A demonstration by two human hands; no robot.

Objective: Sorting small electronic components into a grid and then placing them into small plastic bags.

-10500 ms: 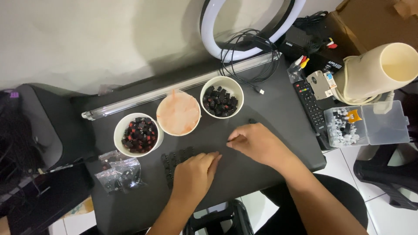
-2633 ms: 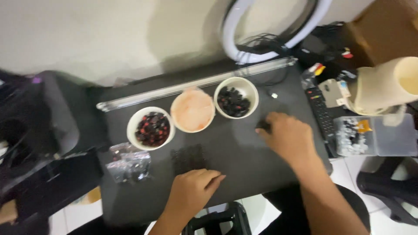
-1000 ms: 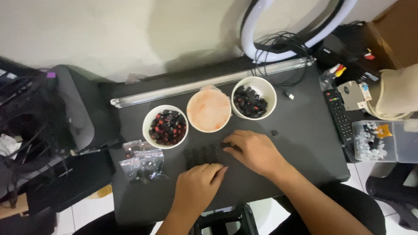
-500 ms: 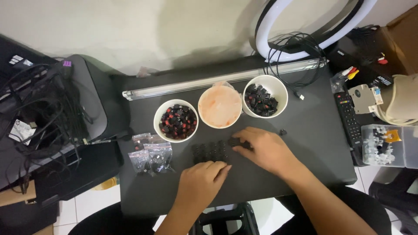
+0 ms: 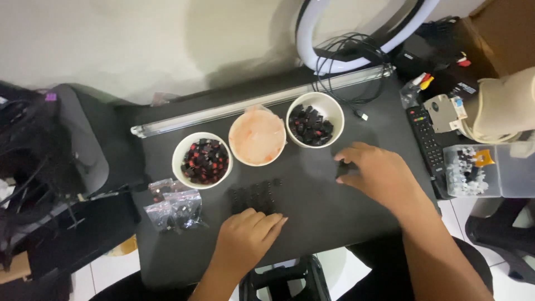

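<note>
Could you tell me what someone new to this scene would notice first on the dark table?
Three white bowls in a row stand out: the left bowl holds black-and-red pieces, the middle bowl looks pinkish inside, the right bowl holds dark pieces. Before them, the left hand rests by a small grid of dark pieces, while the right hand pinches a small dark piece.

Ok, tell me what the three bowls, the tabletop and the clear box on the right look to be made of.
The three bowls look like glazed ceramic or glossy plastic: white, smooth rims, hard to say which. The tabletop looks matte black, possibly laminate or a mat; it shows no glare. The clear box seems see-through hard plastic, with small white parts showing through its walls.
</note>
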